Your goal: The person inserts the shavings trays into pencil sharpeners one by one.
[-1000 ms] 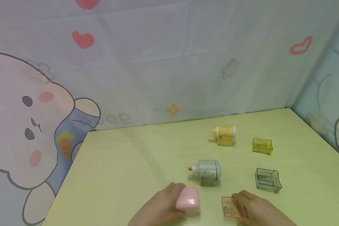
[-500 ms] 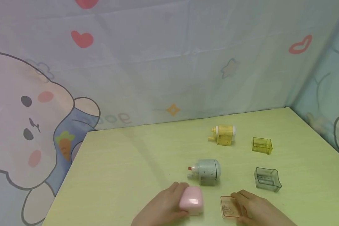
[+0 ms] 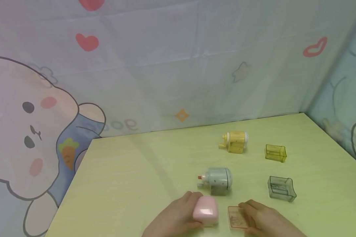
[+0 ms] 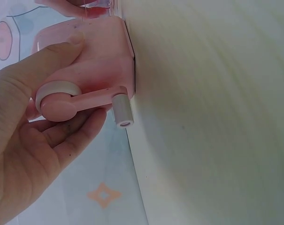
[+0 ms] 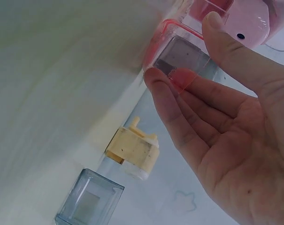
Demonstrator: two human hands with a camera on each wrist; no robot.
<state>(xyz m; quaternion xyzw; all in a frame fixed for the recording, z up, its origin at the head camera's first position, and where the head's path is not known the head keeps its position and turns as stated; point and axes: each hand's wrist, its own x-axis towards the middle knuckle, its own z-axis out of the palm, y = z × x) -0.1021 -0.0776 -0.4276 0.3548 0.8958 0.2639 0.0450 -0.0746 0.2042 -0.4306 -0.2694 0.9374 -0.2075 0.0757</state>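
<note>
My left hand [image 3: 175, 215] grips a pink crank pencil sharpener [image 3: 206, 210] near the table's front edge. In the left wrist view, its crank arm [image 4: 92, 99] and grey knob [image 4: 122, 111] face me, thumb on one side and fingers on the other. My right hand [image 3: 265, 218] pinches a clear red-rimmed shavings drawer [image 3: 235, 219] between thumb and fingers. The drawer lies just right of the sharpener, with a small gap between them in the head view. Part of the drawer is hidden behind the right fingers.
Behind my hands sits a grey-green pencil sharpener [image 3: 219, 180], with a yellow sharpener [image 3: 236, 141] farther back. To their right lie a smoky clear drawer [image 3: 281, 188] and a yellow clear drawer [image 3: 275, 153]. A printed cloth [image 3: 154, 65] hangs along the table's back edge.
My left hand has shifted right with the pink sharpener. The right hand and drawer have slid slightly left, narrowing the gap between them. The other sharpeners and drawers stay where they were.
</note>
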